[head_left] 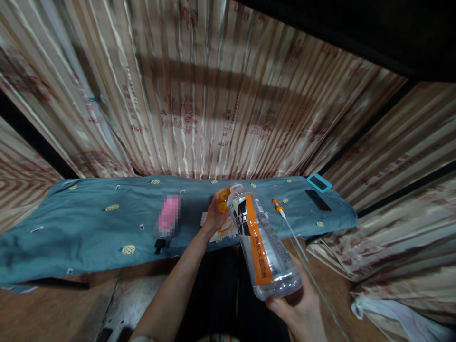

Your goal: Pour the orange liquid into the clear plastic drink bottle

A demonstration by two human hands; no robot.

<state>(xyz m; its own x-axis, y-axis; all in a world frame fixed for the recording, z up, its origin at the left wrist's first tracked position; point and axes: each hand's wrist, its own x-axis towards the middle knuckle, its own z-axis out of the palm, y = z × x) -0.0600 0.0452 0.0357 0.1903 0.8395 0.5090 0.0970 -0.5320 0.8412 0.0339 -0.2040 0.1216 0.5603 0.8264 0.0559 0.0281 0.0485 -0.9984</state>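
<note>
My right hand [302, 308] at lower right of frame, fingers wrapped round base of clear plastic bottle [261, 240], smooth cylinder tilted toward centre, orange-and-black label. My left hand [214, 213] at centre, fingers pinched on orange cap [224, 199] at neck. Behind: rumpled teal cloth [89, 223] with yellow woven dots; slim orange-tipped white syringe-like stick [287, 221]; black flat slab [318, 200]; blurred pink bottle [167, 216]; ribbed striped curtain [199, 95].

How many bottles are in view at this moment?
2. A clear plastic bottle with an orange label is held tilted between the left hand, at its orange cap, and the right hand, at its base. A pink bottle, blurred, lies on the blue cloth.
</note>
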